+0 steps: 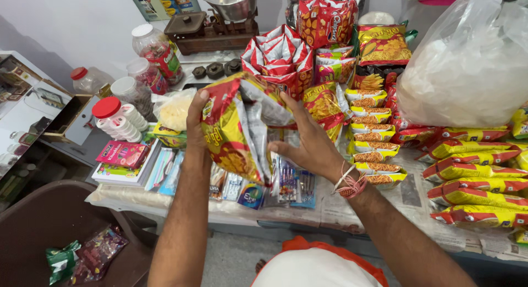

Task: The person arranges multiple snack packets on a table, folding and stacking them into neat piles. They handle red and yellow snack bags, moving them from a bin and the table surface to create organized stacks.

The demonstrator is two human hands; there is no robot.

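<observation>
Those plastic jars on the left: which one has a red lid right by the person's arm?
The jar of white rolls, nearest the left hand. The other red-lidded jar sits farther back by the wall; the rest have white lids.

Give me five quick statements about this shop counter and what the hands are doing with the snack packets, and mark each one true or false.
1. Both hands hold a stack of red and yellow snack packets. True: the left hand grips one side, the right hand the other.
2. The right wrist is bare. False: it wears a red and white thread band.
3. The jar with the red lid lies on the brown chair. False: it stands on the counter, left of the hands.
4. A large clear plastic bag sits at the right of the counter. True.
5. The metal bowl sits among the yellow packets at right. False: it is at the back, on the wooden scale.
</observation>
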